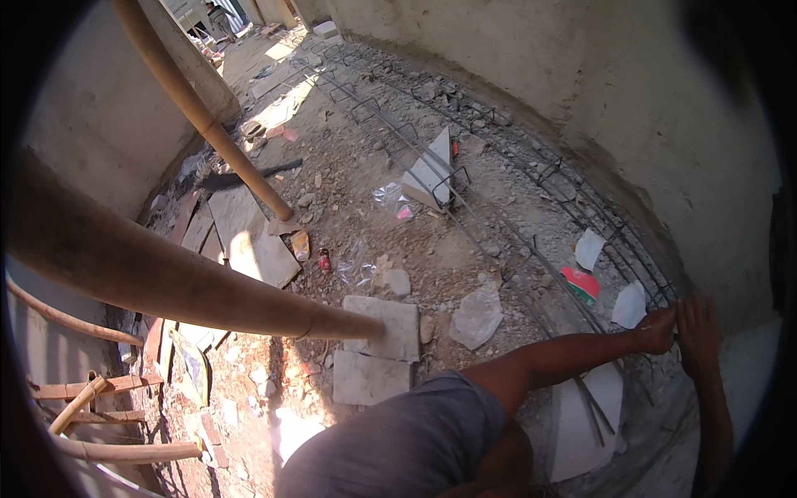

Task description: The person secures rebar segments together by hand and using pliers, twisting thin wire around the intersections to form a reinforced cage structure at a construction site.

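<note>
Low by the wall at the right, my left hand (pixel 657 331) is closed, its arm stretched across from a grey sleeve. What its fingers hold is hidden; a small dark bit shows between the two hands. Right beside it my right hand (pixel 697 332) has its fingers stretched out, close to the wall. Both hands are at the near end of a long rebar cage (pixel 614 232), which lies along the foot of the wall. White scraps (pixel 629 305) and a red and green scrap (pixel 581 284) lie near my left hand.
A second rebar cage (pixel 473 228) runs over the rubble floor, across a broken white slab (pixel 429 170). Thick bamboo props (pixel 199 249) slant in from the left. Flat tiles (pixel 371 378) and a pale slab (pixel 588 423) lie nearby. A person (pixel 220 21) is far off.
</note>
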`<state>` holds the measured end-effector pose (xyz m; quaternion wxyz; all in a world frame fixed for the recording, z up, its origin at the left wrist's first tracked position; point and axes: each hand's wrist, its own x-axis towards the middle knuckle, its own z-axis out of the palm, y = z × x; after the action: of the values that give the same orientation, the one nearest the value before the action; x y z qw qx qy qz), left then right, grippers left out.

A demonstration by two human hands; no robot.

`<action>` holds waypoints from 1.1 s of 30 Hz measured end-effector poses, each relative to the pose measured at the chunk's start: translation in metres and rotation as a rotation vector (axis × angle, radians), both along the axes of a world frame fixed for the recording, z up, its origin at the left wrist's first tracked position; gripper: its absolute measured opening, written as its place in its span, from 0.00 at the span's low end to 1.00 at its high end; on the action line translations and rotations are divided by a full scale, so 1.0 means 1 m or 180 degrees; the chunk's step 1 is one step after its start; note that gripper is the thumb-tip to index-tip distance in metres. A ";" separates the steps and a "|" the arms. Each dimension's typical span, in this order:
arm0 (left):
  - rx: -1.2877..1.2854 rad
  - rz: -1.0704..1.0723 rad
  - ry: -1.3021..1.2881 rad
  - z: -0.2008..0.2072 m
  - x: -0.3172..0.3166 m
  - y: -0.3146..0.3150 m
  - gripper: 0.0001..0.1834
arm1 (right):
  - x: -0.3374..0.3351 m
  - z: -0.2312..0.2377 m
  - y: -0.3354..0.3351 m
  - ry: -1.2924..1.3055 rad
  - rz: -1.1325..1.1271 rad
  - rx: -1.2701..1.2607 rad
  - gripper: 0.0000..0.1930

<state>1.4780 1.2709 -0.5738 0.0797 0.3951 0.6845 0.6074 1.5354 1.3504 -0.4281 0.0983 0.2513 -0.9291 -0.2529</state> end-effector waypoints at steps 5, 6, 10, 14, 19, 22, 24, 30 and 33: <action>0.0500 0.0364 0.0147 -0.004 -0.001 0.025 0.30 | -0.017 -0.030 0.073 -0.0007 0.0038 0.0006 0.14; 0.0397 0.0470 -0.0094 -0.011 -0.002 0.022 0.30 | -0.025 -0.029 0.058 -0.0499 -0.0460 0.0140 0.13; -0.0065 0.0533 -0.0456 -0.024 0.005 0.001 0.29 | -0.060 0.036 -0.041 -0.2564 -0.2148 0.0599 0.13; -0.0138 0.0211 -0.0224 0.005 0.017 0.004 0.28 | -0.062 0.030 0.003 -0.4339 -0.4390 -0.0012 0.23; -0.0627 0.0270 0.0063 -0.005 -0.005 -0.025 0.27 | -0.018 0.010 -0.040 -0.1193 -0.1478 0.0189 0.24; -0.0749 -0.0213 0.0166 0.021 -0.015 -0.021 0.27 | -0.005 0.001 0.003 0.0131 0.0104 0.0459 0.27; -0.0718 -0.0564 0.0069 0.037 -0.017 -0.006 0.27 | -0.002 -0.006 0.050 -0.0257 -0.0075 0.0766 0.25; -0.0362 -0.0628 -0.0489 0.033 -0.010 -0.005 0.14 | -0.054 -0.005 -0.010 -0.1852 -0.1492 0.1037 0.15; 0.0326 -0.0980 -0.0733 0.037 -0.011 -0.011 0.15 | -0.051 0.002 -0.028 -0.1427 -0.1093 0.0935 0.12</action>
<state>1.4669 1.2596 -0.5364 0.2292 0.4266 0.5706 0.6633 1.4841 1.3227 -0.4263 -0.1904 0.1517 -0.9100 -0.3357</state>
